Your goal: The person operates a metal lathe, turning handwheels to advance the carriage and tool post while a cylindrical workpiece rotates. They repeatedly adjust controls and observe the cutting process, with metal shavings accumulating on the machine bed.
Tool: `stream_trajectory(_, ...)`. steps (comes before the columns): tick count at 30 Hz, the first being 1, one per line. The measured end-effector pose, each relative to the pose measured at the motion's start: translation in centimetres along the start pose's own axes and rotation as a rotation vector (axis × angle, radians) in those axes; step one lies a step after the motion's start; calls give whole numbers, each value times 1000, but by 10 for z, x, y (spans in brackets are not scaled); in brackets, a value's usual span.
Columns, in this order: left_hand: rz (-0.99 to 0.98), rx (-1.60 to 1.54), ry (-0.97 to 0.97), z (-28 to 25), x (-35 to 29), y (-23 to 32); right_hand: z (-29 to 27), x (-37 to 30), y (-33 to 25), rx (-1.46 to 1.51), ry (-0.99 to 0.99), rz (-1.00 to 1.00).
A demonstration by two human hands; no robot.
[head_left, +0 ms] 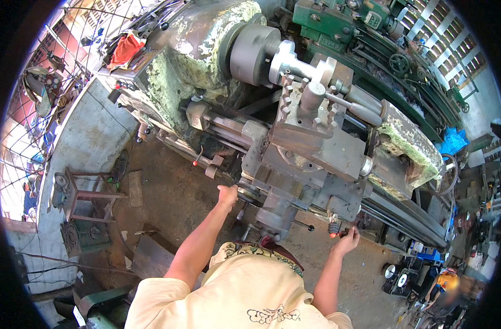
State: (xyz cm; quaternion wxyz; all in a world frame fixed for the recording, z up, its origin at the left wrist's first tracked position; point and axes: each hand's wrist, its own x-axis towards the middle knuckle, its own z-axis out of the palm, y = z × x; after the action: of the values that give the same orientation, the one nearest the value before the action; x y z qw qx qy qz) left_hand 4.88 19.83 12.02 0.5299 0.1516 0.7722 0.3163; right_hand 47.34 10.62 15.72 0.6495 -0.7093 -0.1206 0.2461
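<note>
A large metal lathe with worn, flaking paint point(209, 44) stands before me. Its grey chuck point(254, 54) looks smeared, and a shiny metal workpiece point(297, 67) runs from it toward the tailstock point(406, 131). Several bolts stick up from the tool post point(308, 109) on the carriage, close in front of the workpiece. At the carriage's front left, my left hand point(227, 197) is closed on the rim of a handwheel point(249, 193). My right hand point(346, 241) is at the carriage's right end, beside a red-tipped lever point(333, 234); its fingers are curled, and what they hold is hidden.
Behind stands a green lathe point(330, 27). A red cloth point(126, 50) lies on the headstock's left end. On the left are a metal stand point(91, 194) and a low wall point(89, 129). At lower right, another person in orange point(446, 282) is near some black equipment point(401, 277).
</note>
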Motion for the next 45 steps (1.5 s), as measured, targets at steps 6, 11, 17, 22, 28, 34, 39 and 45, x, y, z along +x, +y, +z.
stream_trajectory(6,1,-19,-14,-2,7,-2,49,-11,-30,-235,-316,-193)
stream_trajectory(11,-12,9,-15,-1,13,-6,52,-21,-39,-528,-223,-343)
stream_trajectory(17,-8,1,-21,0,12,-4,51,-21,-38,-489,-237,-312)
stream_trajectory(22,-24,4,-25,0,11,-4,50,-16,-34,-506,-227,-367)
stream_trajectory(28,4,-26,-15,3,11,-6,50,-17,-36,-515,-217,-387)
stream_trajectory(34,-31,-43,-3,2,12,-6,51,-18,-36,-486,-220,-377)
stream_trajectory(39,-21,-15,28,1,14,-5,52,-15,-29,-426,-212,-389)
stream_trajectory(45,-35,-17,26,1,14,-5,51,-14,-29,-482,-203,-362)
